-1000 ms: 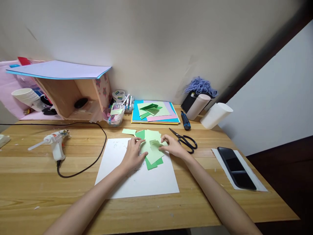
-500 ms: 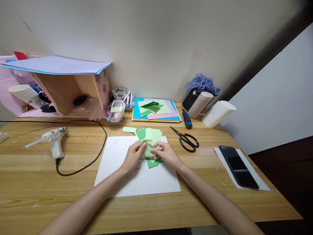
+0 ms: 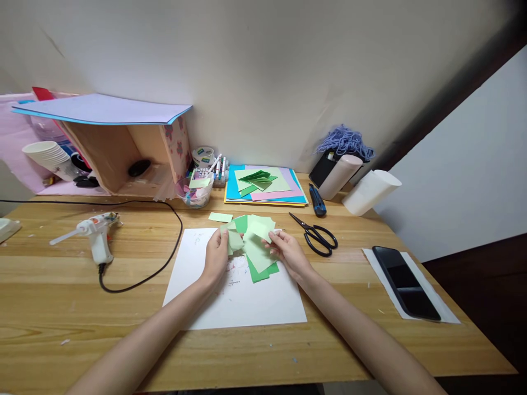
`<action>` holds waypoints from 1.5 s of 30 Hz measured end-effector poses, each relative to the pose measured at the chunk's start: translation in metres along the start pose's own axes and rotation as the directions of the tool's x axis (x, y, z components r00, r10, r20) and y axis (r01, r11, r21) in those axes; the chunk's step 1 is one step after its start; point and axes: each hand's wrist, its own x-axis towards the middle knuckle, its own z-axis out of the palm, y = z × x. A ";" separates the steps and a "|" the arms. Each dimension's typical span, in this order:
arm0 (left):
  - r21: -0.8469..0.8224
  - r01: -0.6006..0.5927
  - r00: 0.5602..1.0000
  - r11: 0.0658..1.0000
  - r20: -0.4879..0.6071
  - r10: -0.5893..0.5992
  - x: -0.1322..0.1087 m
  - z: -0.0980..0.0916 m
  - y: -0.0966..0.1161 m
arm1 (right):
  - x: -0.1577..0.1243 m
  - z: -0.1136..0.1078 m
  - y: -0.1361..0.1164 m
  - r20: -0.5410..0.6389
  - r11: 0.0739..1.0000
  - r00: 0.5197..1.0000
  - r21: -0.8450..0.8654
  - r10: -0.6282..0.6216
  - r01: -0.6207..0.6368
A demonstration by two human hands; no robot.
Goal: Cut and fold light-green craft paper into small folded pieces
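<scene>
Pale green paper pieces are pinched between the thumb and fingers of my left hand. My right hand grips another pale green piece of paper by its right edge. Below and between the hands lie light and dark green paper pieces, overlapping on a white sheet that bears some faint marks. A small light green strip rests on the table just beyond the sheet. How many pieces each hand holds is hard to make out.
Black-handled scissors and a blue utility knife lie to the right. A phone rests farther right. On the left are a glue gun and its cord. Behind stand coloured paper, a scrap bowl and an open box.
My hands have moved apart, the left one leftward with its pale green paper and the right one slightly rightward with a piece. More of the green paper beneath now shows.
</scene>
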 end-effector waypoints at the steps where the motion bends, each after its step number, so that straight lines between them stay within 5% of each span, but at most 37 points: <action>1: -0.002 -0.001 1.000 1.000 0.015 0.001 0.000 0.001 0.000 | -0.001 0.004 0.000 0.031 0.997 0.999 0.062 0.040 -0.041; 5: 0.019 -0.027 0.996 0.999 0.082 0.025 -0.006 0.008 0.002 | -0.006 0.022 0.005 0.172 0.975 0.975 0.148 0.139 -0.166; 11: -0.353 0.210 0.969 0.912 0.203 -0.145 -0.014 0.015 0.004 | -0.014 0.031 0.012 0.201 0.976 0.962 0.076 0.185 -0.204; 17: -0.574 0.298 0.953 0.763 0.135 -0.271 -0.016 0.019 0.009 | -0.022 0.047 0.011 0.257 0.945 0.919 0.054 0.300 -0.324; 20: -0.588 0.273 0.959 0.761 0.101 -0.266 -0.012 0.014 0.011 | -0.018 0.057 0.007 0.286 0.939 0.900 0.008 0.328 -0.345; 24: -0.582 0.149 0.982 0.800 -0.008 -0.188 0.009 -0.008 0.012 | 0.003 0.065 -0.007 0.448 0.907 0.809 -0.350 0.381 -0.234; 26: -0.633 0.105 0.980 0.767 -0.067 -0.190 0.023 -0.023 0.013 | 0.021 0.068 -0.016 0.391 0.834 0.887 -0.551 0.246 0.012; 27: -0.664 0.104 0.978 0.741 -0.067 -0.197 0.028 -0.031 0.013 | 0.032 0.070 -0.020 0.325 0.760 0.944 -0.626 0.053 0.172; 29: -0.709 0.168 0.974 0.685 0.013 -0.226 0.037 -0.044 0.013 | 0.055 0.075 -0.023 0.241 0.522 0.918 -0.764 -0.315 0.380; 31: -0.730 0.241 0.965 0.639 0.108 -0.240 0.041 -0.053 0.012 | 0.077 0.082 -0.022 0.251 0.394 0.895 -0.830 -0.369 0.395; 34: -0.734 0.276 0.959 0.621 0.162 -0.234 0.043 -0.057 0.010 | 0.101 0.091 -0.015 0.266 0.424 0.932 -0.835 -0.247 0.351; 38: -0.696 0.198 0.970 0.691 0.035 -0.242 0.043 -0.053 0.011 | 0.103 0.094 -0.015 0.236 0.493 0.937 -0.802 -0.256 0.337; 40: -0.647 0.121 0.976 0.752 -0.059 -0.208 0.041 -0.049 0.013 | 0.090 0.095 -0.017 0.221 0.609 0.943 -0.721 -0.249 0.330; 42: -0.586 0.080 0.983 0.806 -0.088 -0.162 0.038 -0.046 0.015 | 0.072 0.098 -0.017 0.286 0.828 0.953 -0.508 -0.100 0.240; 45: -0.483 0.123 0.986 0.867 -0.040 -0.163 0.035 -0.042 0.015 | 0.045 0.107 -0.011 0.417 0.934 0.901 -0.354 0.119 0.040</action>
